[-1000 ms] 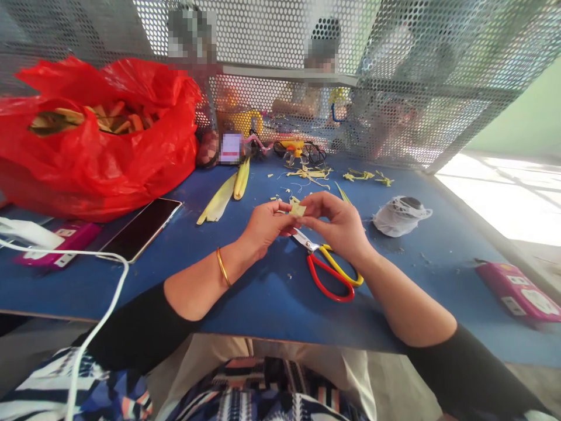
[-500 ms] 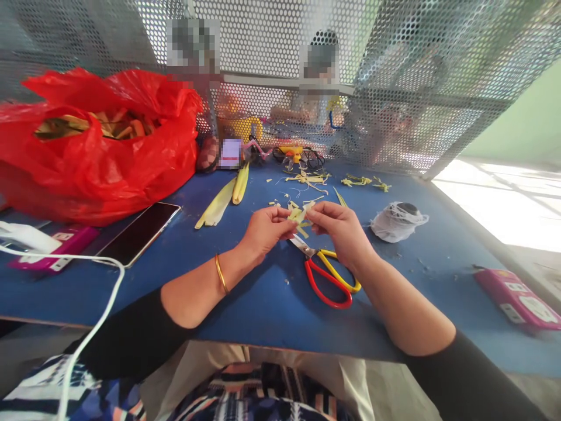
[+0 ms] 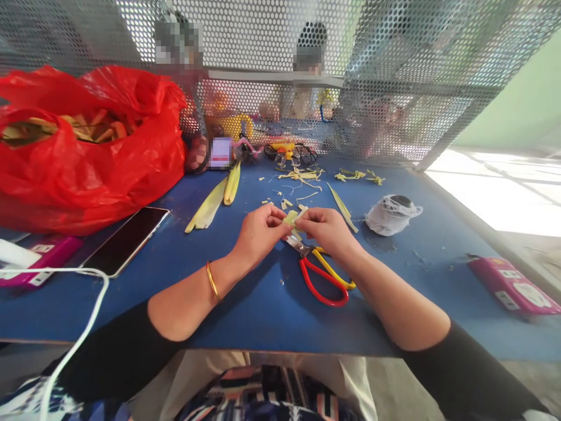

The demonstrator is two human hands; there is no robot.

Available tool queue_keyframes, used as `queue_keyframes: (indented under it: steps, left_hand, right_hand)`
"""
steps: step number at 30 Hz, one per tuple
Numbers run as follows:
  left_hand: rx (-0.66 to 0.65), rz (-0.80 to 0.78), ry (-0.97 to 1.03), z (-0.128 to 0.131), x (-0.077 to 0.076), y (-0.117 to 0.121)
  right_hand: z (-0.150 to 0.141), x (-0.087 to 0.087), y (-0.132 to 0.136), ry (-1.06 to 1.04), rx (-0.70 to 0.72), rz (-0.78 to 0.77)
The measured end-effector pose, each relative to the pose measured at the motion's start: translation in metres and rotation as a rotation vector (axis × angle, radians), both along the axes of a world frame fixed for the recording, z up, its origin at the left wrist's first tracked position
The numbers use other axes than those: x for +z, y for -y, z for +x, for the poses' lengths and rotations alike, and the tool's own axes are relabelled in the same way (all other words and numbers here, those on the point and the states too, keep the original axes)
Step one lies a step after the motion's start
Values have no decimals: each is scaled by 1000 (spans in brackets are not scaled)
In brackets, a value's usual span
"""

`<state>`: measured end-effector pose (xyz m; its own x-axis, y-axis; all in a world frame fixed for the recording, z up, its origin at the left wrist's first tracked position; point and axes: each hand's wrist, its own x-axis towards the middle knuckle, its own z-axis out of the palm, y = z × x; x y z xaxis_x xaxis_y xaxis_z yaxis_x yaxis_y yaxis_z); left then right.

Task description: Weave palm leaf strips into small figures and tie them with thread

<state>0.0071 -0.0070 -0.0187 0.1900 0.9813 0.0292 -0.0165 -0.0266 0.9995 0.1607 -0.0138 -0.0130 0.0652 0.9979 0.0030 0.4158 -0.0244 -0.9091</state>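
Pale green husk piece (image 3: 291, 217) sits pinched between our two hands: the left hand (image 3: 266, 232) has thumb and fingers closed on one side of it, and the right hand (image 3: 325, 229) grips the other side just as narrowly. Right below our fingertips lie the scissors (image 3: 325, 279), one handle red and the other yellow, on the blue worktop (image 3: 254, 316). Just beyond our fingers we see cut bits (image 3: 287, 203), with a heap of strips (image 3: 302, 175) farther out. Past the left hand are two long husks (image 3: 208, 207); past the right hand, a narrow leaf (image 3: 342, 207), and to its right a spool (image 3: 392, 215) wound in white thread.

Well left of the left hand we have a dark-screened phone (image 3: 127, 241) and, beyond it, a red bag (image 3: 96, 181) filled with dry pieces. Far to the right of the right hand lies a purple block (image 3: 512, 285); its white patches are too blurred for us to read. Beyond the left hand, the lit screen (image 3: 221, 151) is pixelated, so its writing is illegible.
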Motion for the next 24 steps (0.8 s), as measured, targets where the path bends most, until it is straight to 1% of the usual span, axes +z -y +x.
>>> queue_keyframes:
  steps: [4,8,10,14,18,20,24]
  left_hand:
    - [2,26,-52,0,0,-1]
    - [13,48,-115,0,1,-1]
    - [21,68,-163,0,1,-1]
    - [29,135,-241,0,0,1]
    - [24,184,-290,-1,-1,1]
    - [25,188,-297,-1,-1,1]
    - [15,195,-298,-1,-1,1]
  right_hand:
    - [-2,3,2,61,-3,6]
    - [-5,8,6,184,-24,89]
    - [-6,9,7,218,-31,104]
    - [-6,11,7,192,-45,54]
    - [-5,10,7,192,-38,49]
    - [-4,9,7,155,-19,58]
    - [-3,10,6,-112,0,61]
